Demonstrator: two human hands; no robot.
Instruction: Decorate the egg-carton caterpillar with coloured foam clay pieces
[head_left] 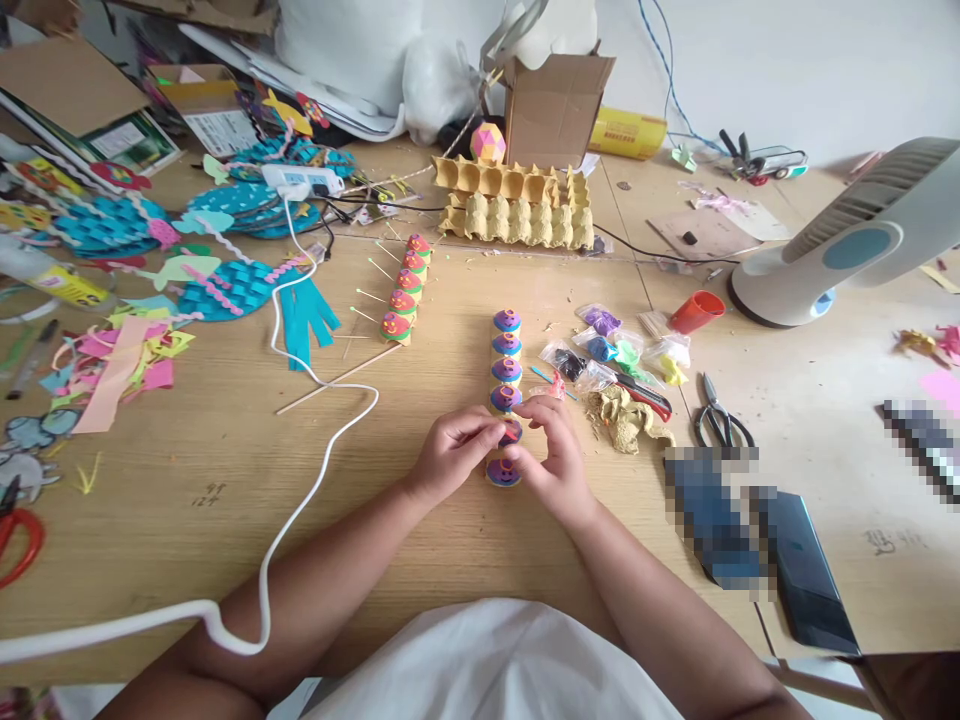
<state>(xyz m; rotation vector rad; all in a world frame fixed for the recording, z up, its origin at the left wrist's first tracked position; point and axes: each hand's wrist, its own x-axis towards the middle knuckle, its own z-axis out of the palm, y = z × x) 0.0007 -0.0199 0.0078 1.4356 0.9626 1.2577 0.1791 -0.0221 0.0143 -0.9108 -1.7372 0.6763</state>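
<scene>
An egg-carton strip (506, 342) with purple and blue clay faces lies lengthwise in front of me. My left hand (459, 448) reaches it from the left, its thumb and fingers pinched together over one of the nearer cups. A tiny red bit (511, 432) shows at those fingertips; whether it is held or lies on the cup I cannot tell. On the right side of the same cup, my right hand (553, 455) has its thumb and forefinger spread apart. Farther left stands a second strip (406, 288) with red and green faces and thin sticks beside it.
Small bags of coloured clay (600, 345), a utility knife (646, 397), torn carton scraps (628, 418) and scissors (721, 415) lie right. A white cable (330, 455) crosses the left side. Egg cartons (517, 215) are behind; a white fan (832, 250) stands right.
</scene>
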